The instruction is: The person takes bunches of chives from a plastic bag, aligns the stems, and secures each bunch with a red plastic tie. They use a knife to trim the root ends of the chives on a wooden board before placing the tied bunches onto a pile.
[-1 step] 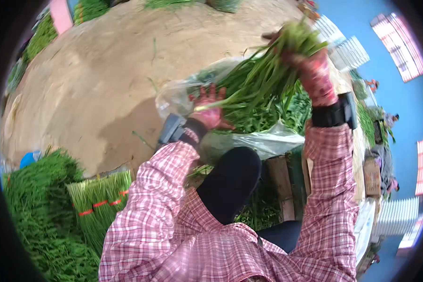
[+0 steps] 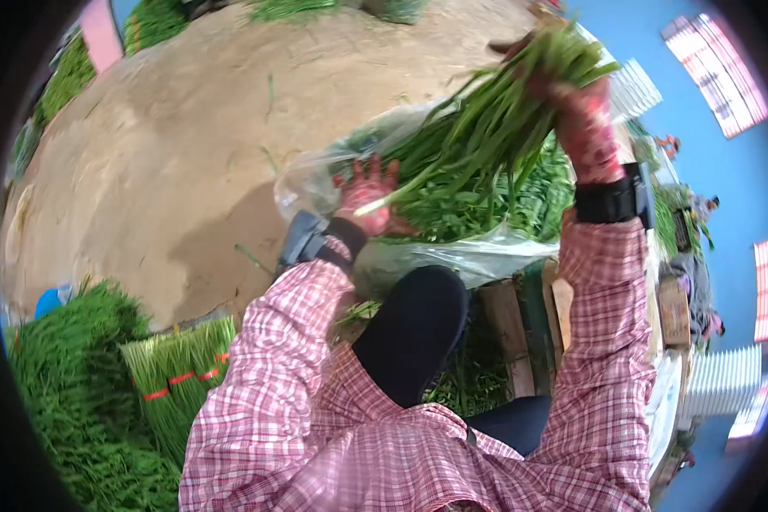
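Observation:
My right hand (image 2: 578,104), in a red and pink patterned glove, is raised at the upper right. It is closed round a bunch of long green leafy stalks (image 2: 486,128), blurred near the fingers. The bunch slants down to the left, and one pale stalk end crosses my left hand (image 2: 369,200). That hand, gloved alike, lies with fingers spread on the left side of a clear plastic bag (image 2: 461,260). Inside the open bag is a heap of leafy greens (image 2: 465,218), partly hidden under the bunch.
At lower left lie a feathery green pile (image 2: 77,384) and bundled stalks (image 2: 175,371) with red bands. A wooden crate (image 2: 508,320) stands beside my dark-clad knee (image 2: 414,333). Loose stalks dot the bare floor (image 2: 171,145). Other people sit far right, near a blue wall (image 2: 700,196).
My right hand has shifted slightly right and up with the bunch. My left hand stays spread at the bag's side. The whole view has moved a little.

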Demonstrator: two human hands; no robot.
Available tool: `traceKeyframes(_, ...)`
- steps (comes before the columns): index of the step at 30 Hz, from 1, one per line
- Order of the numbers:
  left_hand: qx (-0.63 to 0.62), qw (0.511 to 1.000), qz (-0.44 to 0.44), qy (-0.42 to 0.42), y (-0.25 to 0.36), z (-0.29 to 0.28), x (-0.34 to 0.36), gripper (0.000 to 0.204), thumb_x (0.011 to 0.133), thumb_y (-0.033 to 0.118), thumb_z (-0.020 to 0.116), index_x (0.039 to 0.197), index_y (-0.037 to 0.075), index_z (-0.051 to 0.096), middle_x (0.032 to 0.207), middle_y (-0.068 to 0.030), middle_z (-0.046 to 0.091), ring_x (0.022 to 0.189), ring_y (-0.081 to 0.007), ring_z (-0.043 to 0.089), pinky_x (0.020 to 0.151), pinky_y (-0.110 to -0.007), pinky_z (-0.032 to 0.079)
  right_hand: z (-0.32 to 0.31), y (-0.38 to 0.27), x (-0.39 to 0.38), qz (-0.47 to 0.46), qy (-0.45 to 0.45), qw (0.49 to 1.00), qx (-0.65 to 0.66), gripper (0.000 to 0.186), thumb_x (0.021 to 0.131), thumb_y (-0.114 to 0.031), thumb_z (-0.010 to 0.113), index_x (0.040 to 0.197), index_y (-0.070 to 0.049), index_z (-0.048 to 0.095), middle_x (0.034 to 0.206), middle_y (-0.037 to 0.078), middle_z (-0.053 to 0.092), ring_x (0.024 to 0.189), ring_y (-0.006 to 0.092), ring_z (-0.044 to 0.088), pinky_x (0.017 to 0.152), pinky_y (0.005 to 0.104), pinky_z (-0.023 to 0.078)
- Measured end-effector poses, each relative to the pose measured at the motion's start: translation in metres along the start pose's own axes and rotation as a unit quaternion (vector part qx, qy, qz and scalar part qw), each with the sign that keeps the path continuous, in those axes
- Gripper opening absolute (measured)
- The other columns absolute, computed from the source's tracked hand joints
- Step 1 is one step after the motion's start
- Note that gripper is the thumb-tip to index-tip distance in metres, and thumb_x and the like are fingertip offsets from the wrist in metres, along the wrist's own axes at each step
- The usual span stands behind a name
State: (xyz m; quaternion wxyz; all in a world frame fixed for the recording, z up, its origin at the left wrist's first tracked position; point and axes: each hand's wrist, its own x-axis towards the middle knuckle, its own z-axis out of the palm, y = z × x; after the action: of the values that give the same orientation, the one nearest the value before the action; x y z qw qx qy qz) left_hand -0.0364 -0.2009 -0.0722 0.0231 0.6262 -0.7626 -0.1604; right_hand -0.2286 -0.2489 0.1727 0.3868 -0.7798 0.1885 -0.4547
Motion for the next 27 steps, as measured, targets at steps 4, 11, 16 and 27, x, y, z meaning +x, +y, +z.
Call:
traceKeyframes(4, -0.036, 0.999, 0.023, -0.020, 0.012, 0.002, 0.011, 0.132, 0.054, 0.085, 0.060, 0.151, 0.018, 0.001, 0.155, -0.0214, -0.002, 0.139, -0.0518, 0.000, 0.105, -0.072, 0.008, -0.050, -0.121, 0.009, -0.099, 0.174, 0.979, -0.032, 0.046, 0.094, -0.041, 0.052, 0.121, -0.004, 0.051, 0.117, 0.019, 0.061, 0.102, 0.0286, 0.061, 0.088, 0.0388, 0.051)
traceKeyframes(11, -0.046, 0.998, 0.046, 0.017, -0.007, -0.009, -0.005, 0.123, 0.059, 0.078, 0.065, 0.151, 0.019, 0.010, 0.156, -0.0205, 0.000, 0.141, -0.0470, 0.005, 0.109, -0.065, 0.010, -0.097, -0.147, -0.004, -0.100, 0.259, 0.947, -0.162, 0.020, 0.083, -0.006, 0.061, 0.102, -0.001, 0.060, 0.085, 0.008, 0.063, 0.076, 0.0222, 0.063, 0.071, 0.0350, 0.053)
traceKeyframes(16, -0.047, 0.934, 0.315, 0.162, -0.071, 0.026, -0.012, 0.101, 0.072, 0.061, 0.067, 0.150, 0.018, 0.020, 0.153, -0.0187, 0.017, 0.135, -0.0451, 0.026, 0.109, -0.056, 0.021, -0.121, -0.174, -0.016, -0.096, 0.350, 0.878, -0.313, 0.013, 0.084, -0.011, 0.063, 0.092, -0.002, 0.067, 0.078, 0.004, 0.065, 0.068, 0.0161, 0.061, 0.062, 0.0293, 0.050)
traceKeyframes(27, -0.553, 0.643, 0.022, -0.529, -0.035, -0.094, -0.010, 0.050, 0.095, 0.043, 0.051, 0.127, 0.004, 0.052, 0.116, -0.0185, 0.063, 0.097, -0.0293, 0.065, 0.075, -0.042, 0.057, -0.205, -0.220, -0.113, 0.017, 0.382, 0.889, -0.252, 0.040, 0.085, -0.030, 0.067, 0.112, -0.001, 0.065, 0.104, 0.011, 0.067, 0.093, 0.0191, 0.064, 0.086, 0.0292, 0.050)
